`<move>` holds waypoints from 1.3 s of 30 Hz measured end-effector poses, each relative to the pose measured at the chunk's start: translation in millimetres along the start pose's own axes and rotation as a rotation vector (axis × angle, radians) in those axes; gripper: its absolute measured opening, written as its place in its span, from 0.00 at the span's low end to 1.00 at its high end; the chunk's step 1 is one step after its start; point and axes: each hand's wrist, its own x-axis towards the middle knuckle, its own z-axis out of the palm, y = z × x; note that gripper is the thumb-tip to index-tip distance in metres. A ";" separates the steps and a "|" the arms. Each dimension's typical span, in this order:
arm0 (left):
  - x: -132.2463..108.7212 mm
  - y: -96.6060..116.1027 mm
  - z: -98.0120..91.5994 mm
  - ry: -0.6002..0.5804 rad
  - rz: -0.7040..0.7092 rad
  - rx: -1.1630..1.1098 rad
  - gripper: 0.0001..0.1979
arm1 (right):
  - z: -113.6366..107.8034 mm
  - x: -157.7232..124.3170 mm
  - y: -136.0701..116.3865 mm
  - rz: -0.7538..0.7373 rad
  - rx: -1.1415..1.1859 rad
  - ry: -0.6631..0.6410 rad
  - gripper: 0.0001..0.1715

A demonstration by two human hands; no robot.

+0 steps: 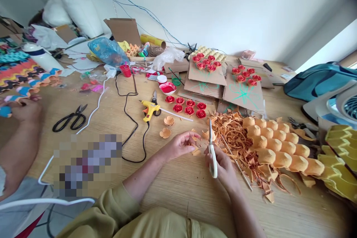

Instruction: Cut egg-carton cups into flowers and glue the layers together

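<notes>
My right hand (223, 165) grips a pair of scissors (212, 156) with white handles, blades pointing away from me. To its left is my left hand (180, 145), its fingers loosely curled and apart with nothing visible held in them. Small orange egg-carton scraps (196, 151) lie by its fingertips. Two cut orange flower shapes (165, 132) rest beyond my left hand. Just past them stand several red-painted paper roses (189, 110) in two rows. A heap of orange carton trimmings (232, 132) lies beyond my right hand, touching an orange egg tray (279, 143).
A yellow glue gun (150, 110) with a black cord and black scissors (70, 118) lie to the left. Cardboard sheets (242, 95) carry more roses. A thin stick (237, 163) lies by the trimmings. Another person's hand (26, 109) works at far left; a fan (346, 106) stands right.
</notes>
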 end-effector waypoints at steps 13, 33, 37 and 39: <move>2.4 -12.7 0.2 -0.075 -0.049 -0.302 0.23 | 4.6 -5.6 9.3 0.095 0.504 -0.307 0.25; 2.3 -2.5 0.8 0.426 0.104 0.019 0.18 | 5.4 -2.2 9.8 -0.245 -0.676 0.014 0.15; 2.2 -2.8 0.7 0.429 0.113 0.009 0.18 | 6.7 -1.9 9.6 -0.316 -0.865 0.048 0.13; 2.1 -2.6 1.2 0.430 0.119 0.002 0.19 | 7.3 -2.1 8.2 -0.331 -0.923 0.067 0.12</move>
